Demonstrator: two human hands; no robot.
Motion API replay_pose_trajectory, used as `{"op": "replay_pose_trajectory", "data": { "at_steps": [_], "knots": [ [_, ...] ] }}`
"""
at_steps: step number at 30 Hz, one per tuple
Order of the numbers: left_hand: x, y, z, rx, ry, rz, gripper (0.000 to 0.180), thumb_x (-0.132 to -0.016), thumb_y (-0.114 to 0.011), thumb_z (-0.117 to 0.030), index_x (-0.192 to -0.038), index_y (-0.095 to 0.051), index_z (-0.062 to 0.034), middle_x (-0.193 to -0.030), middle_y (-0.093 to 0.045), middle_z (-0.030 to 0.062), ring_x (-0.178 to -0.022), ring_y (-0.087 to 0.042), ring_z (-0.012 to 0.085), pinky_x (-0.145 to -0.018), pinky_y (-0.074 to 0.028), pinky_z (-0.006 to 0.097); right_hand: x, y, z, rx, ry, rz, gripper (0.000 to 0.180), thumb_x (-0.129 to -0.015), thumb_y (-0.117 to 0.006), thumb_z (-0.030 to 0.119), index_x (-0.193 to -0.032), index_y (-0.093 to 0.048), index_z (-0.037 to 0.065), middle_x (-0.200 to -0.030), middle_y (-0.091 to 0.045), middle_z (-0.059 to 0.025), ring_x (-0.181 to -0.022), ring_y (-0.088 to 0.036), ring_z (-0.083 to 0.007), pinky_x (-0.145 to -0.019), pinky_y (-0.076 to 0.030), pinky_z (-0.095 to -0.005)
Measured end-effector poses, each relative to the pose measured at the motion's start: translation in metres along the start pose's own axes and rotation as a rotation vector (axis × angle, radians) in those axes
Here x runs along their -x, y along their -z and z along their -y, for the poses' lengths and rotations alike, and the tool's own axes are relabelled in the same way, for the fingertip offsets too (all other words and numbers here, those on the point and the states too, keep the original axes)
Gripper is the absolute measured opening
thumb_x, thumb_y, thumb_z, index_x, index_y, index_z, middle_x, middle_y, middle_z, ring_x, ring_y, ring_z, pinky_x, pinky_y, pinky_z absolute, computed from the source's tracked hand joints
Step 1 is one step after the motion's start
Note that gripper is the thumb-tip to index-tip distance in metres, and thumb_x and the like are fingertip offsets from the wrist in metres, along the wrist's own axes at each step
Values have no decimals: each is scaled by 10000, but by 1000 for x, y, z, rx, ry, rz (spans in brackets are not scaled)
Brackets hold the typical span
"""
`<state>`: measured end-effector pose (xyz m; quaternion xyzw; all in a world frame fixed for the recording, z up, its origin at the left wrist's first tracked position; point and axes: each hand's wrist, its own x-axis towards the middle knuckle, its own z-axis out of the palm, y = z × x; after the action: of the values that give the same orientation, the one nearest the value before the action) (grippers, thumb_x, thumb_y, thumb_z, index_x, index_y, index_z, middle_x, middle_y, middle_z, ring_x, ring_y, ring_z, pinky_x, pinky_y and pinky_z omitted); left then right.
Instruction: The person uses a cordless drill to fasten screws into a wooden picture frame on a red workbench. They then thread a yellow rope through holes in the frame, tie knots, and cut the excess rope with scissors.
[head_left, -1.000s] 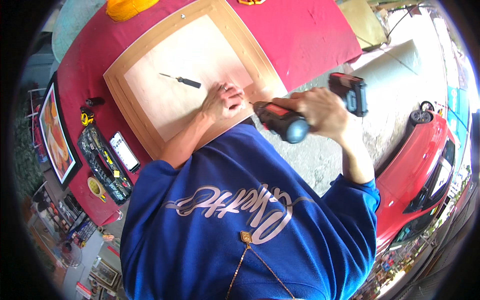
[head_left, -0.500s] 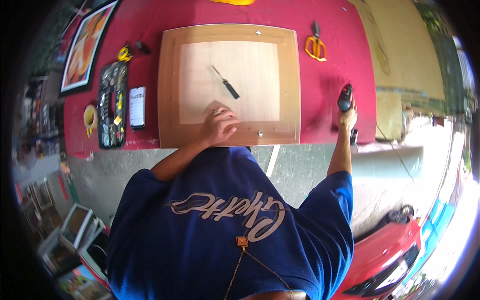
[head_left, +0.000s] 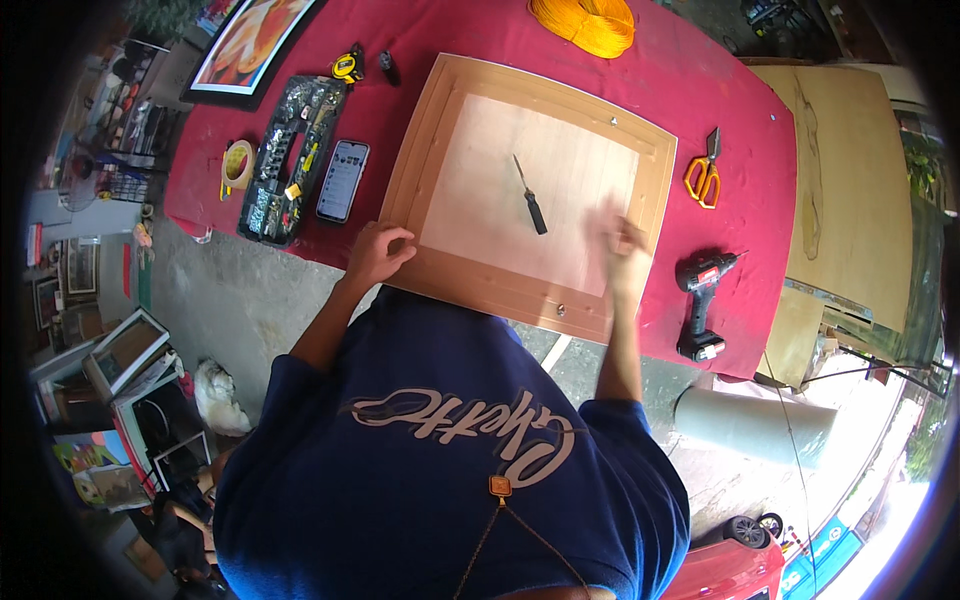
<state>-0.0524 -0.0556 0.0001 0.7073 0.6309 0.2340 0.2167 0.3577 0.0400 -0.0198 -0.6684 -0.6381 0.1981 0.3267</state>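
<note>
Left hand [head_left: 378, 252] curled, gripping wooden frame [head_left: 530, 190] edge; right hand [head_left: 625, 250] blurred on frame, grip indeterminate; screwdriver [head_left: 530, 197] on panel.

The right hand [head_left: 625, 245] is smeared by motion blur over the wooden frame [head_left: 480, 275], so its fingers and grip cannot be read. The frame's near edge slips under the person's blue shirt [head_left: 440, 450]. The yellow cord coil [head_left: 585, 22] and the framed picture [head_left: 250, 45] at the far side are cut off by the rim. Pieces in the black parts tray [head_left: 290, 155] are too small to tell.
</note>
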Motion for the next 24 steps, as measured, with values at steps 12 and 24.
{"op": "replay_pose_trajectory", "data": {
  "at_steps": [12,24],
  "knots": [
    [-59,0,11,800,301,57,293,-909,-585,-288,-936,-633,-1,-830,-675,114,-754,-648,170,-644,-496,301,32,-163,186,-586,-167,439,286,-759,-748,115,-986,-634,-16,-685,-651,-83,-580,-613,-114,-530,-503,-260],
    [-191,101,156,219,507,77,371,-876,-557,-327,-1041,-580,4,-752,-656,164,-451,-612,241,-492,-517,349,60,-251,297,99,434,448,474,-824,-635,399,-1236,-562,175,-1419,-279,-251,-1327,-240,-450,-1032,-282,-549]
  ]
}}
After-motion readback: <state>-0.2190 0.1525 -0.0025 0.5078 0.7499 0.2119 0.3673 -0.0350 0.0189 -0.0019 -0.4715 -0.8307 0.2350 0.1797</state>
